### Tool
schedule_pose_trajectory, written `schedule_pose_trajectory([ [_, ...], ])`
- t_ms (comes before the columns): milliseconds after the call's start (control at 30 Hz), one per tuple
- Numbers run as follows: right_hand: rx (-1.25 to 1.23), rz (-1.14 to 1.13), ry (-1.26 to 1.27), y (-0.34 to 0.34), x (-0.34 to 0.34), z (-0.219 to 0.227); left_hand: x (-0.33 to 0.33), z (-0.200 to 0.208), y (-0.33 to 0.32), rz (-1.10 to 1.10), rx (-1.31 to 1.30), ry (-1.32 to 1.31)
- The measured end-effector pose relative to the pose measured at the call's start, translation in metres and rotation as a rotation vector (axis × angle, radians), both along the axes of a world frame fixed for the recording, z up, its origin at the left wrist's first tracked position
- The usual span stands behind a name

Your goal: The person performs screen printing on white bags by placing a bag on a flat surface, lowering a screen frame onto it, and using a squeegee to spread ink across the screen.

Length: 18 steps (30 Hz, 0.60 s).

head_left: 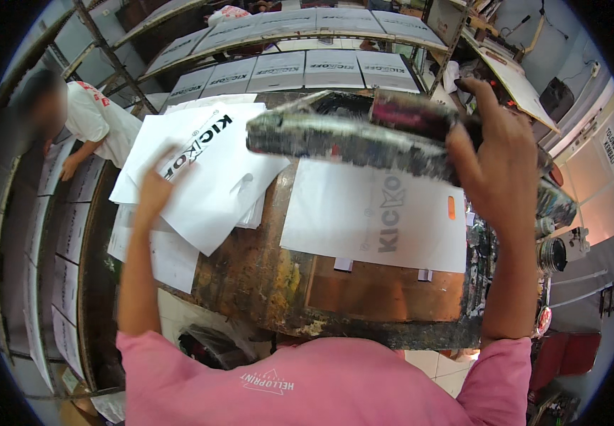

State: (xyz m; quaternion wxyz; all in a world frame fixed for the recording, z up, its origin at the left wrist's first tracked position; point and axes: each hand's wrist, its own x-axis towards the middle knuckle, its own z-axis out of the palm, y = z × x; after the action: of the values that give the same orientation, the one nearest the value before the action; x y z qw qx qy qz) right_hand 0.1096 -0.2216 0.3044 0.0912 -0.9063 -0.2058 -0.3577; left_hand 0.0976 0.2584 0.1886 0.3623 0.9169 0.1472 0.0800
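Note:
My right hand [495, 145] grips the right end of a paint-stained screen-printing frame [342, 145], which is raised and tilted over the table. A squeegee with a dark, pinkish-stained face [413, 117] rests on the frame near my fingers. Below it, a white plastic bag [321, 213] with an orange-looking handle slot lies flat; grey lettering shows on it. My left hand [159, 184] is over a loose pile of white bags [214, 206], the top one bearing black lettering. Motion blurs its fingers, so whether it pinches a bag is unclear.
The worktable [250, 284] is stained with paint. Racks [278, 71] of printed bags stand behind it, with more shelves [72, 241] at left. Beside those, another person [101, 121] reaches toward bags. Paint jars [552, 255] stand along the right edge.

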Motion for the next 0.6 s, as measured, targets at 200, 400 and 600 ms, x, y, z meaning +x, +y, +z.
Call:
schedule_pose_trajectory([
  [200, -0.203, 0.084, 0.405, -0.010, -0.067, -0.098, -0.145, -0.062, -0.224, -0.386, -1.692, -0.162],
  [400, -0.040, 0.245, 0.765, -0.016, -0.108, -0.214, -0.165, -0.154, -0.219, 0.182, -1.640, 0.295],
  [600, -0.074, 0.248, 0.682, -0.010, -0.077, -0.263, -0.170, -0.184, -0.222, 0.339, -1.444, 0.357],
])
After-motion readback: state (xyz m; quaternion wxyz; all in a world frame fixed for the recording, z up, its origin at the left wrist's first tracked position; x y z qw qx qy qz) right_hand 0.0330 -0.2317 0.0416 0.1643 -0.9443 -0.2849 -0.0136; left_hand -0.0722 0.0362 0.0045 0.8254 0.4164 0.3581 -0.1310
